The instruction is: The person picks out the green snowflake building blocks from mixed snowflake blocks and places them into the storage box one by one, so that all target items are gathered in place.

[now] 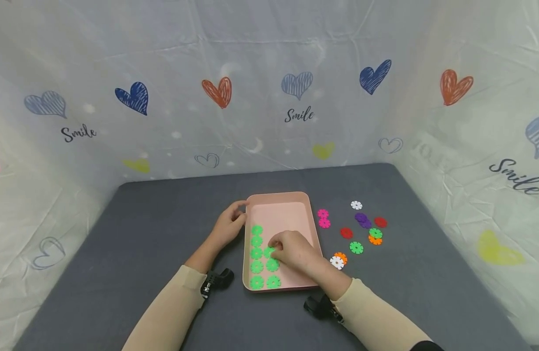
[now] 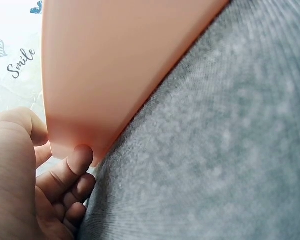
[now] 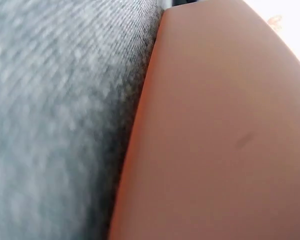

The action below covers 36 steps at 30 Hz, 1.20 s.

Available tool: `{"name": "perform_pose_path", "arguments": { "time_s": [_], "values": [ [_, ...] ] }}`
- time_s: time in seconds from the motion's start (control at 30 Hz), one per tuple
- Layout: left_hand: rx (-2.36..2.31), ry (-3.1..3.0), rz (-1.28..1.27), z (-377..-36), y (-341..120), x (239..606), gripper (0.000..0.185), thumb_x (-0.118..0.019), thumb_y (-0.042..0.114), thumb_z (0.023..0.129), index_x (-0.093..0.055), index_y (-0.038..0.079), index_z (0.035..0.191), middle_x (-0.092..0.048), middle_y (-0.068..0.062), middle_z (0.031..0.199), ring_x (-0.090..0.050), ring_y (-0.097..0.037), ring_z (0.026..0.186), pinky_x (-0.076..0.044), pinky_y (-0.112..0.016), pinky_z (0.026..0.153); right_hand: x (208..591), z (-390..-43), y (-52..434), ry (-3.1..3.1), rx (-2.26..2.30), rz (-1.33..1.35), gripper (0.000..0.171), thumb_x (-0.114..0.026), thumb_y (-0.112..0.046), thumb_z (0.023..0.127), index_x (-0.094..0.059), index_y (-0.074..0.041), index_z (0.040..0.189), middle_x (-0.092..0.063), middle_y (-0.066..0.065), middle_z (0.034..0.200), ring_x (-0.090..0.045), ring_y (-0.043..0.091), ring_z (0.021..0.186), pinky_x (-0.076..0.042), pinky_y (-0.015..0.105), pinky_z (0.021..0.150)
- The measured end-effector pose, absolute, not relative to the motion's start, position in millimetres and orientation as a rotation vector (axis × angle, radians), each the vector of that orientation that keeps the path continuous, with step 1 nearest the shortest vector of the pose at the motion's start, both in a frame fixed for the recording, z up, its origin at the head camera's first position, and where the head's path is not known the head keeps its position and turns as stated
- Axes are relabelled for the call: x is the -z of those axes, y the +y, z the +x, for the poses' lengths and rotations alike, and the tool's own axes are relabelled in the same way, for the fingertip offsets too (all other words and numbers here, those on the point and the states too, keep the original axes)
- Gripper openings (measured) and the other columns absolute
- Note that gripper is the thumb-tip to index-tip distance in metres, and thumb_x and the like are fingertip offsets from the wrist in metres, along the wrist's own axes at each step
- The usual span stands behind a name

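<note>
A pink tray point(image 1: 280, 214) lies on the table, holding several green notched plastic discs point(image 1: 256, 267) in two columns on its left side. My left hand point(image 1: 227, 225) holds the tray at its far left edge; in the left wrist view, the fingers point(image 2: 81, 159) bend against the outer wall near the corner. Over the tray's middle, my right hand point(image 1: 295, 251) pinches a green disc point(image 1: 268, 252) at the top of the second column, its fingertips partly covering it. The right wrist view shows the tray's outer wall point(image 3: 215, 125) but not the hand.
Right of the tray lie loose notched discs: pink ones point(image 1: 324, 223), red ones point(image 1: 346, 233), purple ones point(image 1: 361, 218), green point(image 1: 356, 247), orange point(image 1: 375, 241) and white point(image 1: 337, 263). Some overlap. A printed curtain point(image 1: 256, 58) borders the grey table point(image 1: 164, 219) at back and sides.
</note>
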State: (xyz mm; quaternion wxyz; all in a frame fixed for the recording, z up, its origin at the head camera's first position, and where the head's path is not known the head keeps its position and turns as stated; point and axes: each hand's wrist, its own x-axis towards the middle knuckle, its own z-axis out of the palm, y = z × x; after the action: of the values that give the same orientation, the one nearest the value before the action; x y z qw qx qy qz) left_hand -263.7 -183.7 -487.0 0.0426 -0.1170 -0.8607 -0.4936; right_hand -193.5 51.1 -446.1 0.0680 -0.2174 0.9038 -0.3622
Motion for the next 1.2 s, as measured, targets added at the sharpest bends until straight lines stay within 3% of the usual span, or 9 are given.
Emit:
{"name": "perform_pose_path", "arguments": {
  "time_s": [0.2, 0.43, 0.67, 0.87, 1.0, 1.2],
  "values": [
    [1.520, -2.634, -0.366, -264.2, -183.7, 487.1, 0.044, -0.050, 0.015, 0.102, -0.054, 0.013, 0.146, -0.056, -0.003, 0.075, -0.039, -0.015, 0.057, -0.036, -0.034, 0.060, 424.5, -190.7, 71.7, 2.767, 1.102, -0.612, 0.023, -0.075, -0.012, 0.091, -0.076, -0.004, 0.112, -0.056, -0.003, 0.072, -0.050, 0.011, 0.063, -0.043, 0.029, 0.061],
    [1.523, -2.621, -0.373, -264.5, -185.0, 487.0, 0.045, -0.050, 0.014, 0.102, -0.054, 0.012, 0.146, -0.057, -0.004, 0.076, -0.040, -0.015, 0.058, -0.036, -0.033, 0.059, 401.3, -194.1, 143.5, 2.881, 1.032, -0.497, 0.025, -0.071, -0.015, 0.095, -0.074, -0.003, 0.116, -0.058, -0.002, 0.076, -0.049, 0.014, 0.062, -0.043, 0.033, 0.060],
    [1.520, -2.624, -0.372, -264.6, -185.6, 487.1, 0.045, -0.051, 0.015, 0.101, -0.055, 0.012, 0.146, -0.056, -0.003, 0.076, -0.040, -0.016, 0.058, -0.036, -0.034, 0.060, 407.7, -192.8, 208.6, 2.932, 0.740, -0.385, 0.020, -0.079, -0.010, 0.083, -0.074, -0.001, 0.101, -0.055, -0.001, 0.073, -0.050, 0.014, 0.065, -0.042, 0.034, 0.061],
    [1.516, -2.630, -0.365, -264.6, -185.1, 487.5, 0.044, -0.050, 0.015, 0.102, -0.055, 0.013, 0.146, -0.056, -0.004, 0.076, -0.041, -0.017, 0.059, -0.037, -0.035, 0.062, 425.5, -193.7, 227.5, 2.918, 0.576, -0.428, 0.028, -0.089, -0.014, 0.073, -0.076, -0.005, 0.096, -0.057, -0.002, 0.074, -0.051, 0.015, 0.068, -0.044, 0.038, 0.062],
    [1.513, -2.629, -0.371, -265.5, -185.1, 488.1, 0.045, -0.050, 0.016, 0.102, -0.054, 0.012, 0.146, -0.056, -0.004, 0.076, -0.041, -0.017, 0.059, -0.037, -0.034, 0.061, 430.7, -194.7, 230.6, 2.943, 0.601, -0.456, 0.025, -0.090, -0.012, 0.072, -0.074, -0.007, 0.091, -0.061, -0.001, 0.080, -0.054, 0.017, 0.073, -0.048, 0.042, 0.068],
    [1.529, -2.614, -0.381, -265.5, -185.8, 488.8, 0.044, -0.050, 0.015, 0.102, -0.055, 0.012, 0.146, -0.055, -0.004, 0.075, -0.040, -0.017, 0.057, -0.037, -0.033, 0.058, 429.7, -191.0, 227.3, 2.938, 0.699, -0.496, 0.024, -0.086, -0.009, 0.076, -0.066, -0.009, 0.089, -0.052, -0.004, 0.068, -0.050, 0.013, 0.062, -0.042, 0.034, 0.060]
  ]
}}
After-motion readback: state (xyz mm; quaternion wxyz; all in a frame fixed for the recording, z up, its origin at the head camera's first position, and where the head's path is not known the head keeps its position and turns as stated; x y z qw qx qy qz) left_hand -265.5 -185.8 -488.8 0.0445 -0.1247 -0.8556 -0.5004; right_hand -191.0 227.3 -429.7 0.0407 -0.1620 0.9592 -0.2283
